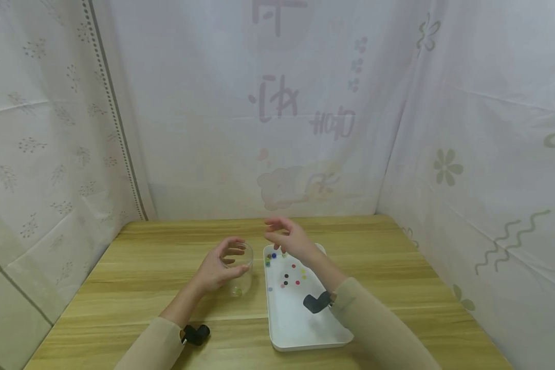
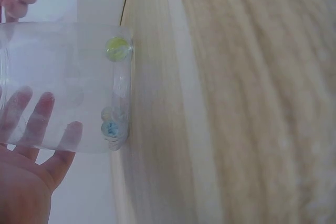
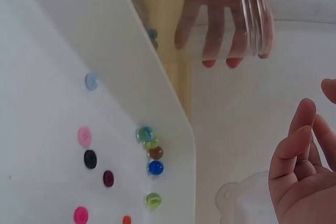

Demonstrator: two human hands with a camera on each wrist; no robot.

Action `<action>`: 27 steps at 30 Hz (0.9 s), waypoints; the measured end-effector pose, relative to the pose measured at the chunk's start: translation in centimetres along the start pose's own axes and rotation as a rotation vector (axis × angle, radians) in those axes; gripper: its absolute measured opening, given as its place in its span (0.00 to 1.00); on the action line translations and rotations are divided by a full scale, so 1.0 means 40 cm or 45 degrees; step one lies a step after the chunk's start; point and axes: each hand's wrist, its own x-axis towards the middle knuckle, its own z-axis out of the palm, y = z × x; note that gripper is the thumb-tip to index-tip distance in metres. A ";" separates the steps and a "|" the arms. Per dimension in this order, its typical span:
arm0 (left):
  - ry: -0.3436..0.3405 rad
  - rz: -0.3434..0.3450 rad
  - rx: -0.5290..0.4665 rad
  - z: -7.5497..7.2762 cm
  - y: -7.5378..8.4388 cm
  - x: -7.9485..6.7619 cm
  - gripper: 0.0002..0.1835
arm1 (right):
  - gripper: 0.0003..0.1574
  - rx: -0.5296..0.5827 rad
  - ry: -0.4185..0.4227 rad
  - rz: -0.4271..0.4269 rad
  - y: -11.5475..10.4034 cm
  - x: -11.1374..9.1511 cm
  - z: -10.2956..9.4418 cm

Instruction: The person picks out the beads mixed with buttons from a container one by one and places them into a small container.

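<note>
My left hand [image 1: 215, 268] grips a clear jar [image 1: 245, 281] around its upper part, fingers spread behind the wall and thumb on the near side. The jar stands upright on the table. At its bottom lie a yellow marble [image 2: 117, 49], a blue-patterned marble [image 2: 110, 129] and a pale one beside that. My right hand [image 1: 295, 242] hovers over the far end of a white tray [image 1: 300, 326], its fingers loosely bent, with nothing visible between them. Beneath it, several marbles [image 3: 155, 168] line the tray's far left corner. Several coloured buttons [image 3: 90, 159] are scattered on the tray floor.
The wooden table [image 1: 134, 288] carries the jar and, to its right, the tray. A pale blue button [image 3: 91, 81] lies near the tray's left wall. Patterned white curtains [image 1: 203, 128] enclose the table at the back and on both sides.
</note>
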 end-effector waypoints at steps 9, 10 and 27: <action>-0.001 0.001 0.004 0.001 -0.001 0.001 0.36 | 0.29 -0.064 0.054 0.060 0.049 0.002 -0.030; -0.001 0.001 0.007 0.001 -0.001 0.001 0.36 | 0.29 -0.066 0.059 0.069 0.053 0.002 -0.033; -0.008 0.001 -0.014 0.001 0.002 -0.003 0.37 | 0.31 -0.165 0.067 0.150 0.097 -0.010 -0.042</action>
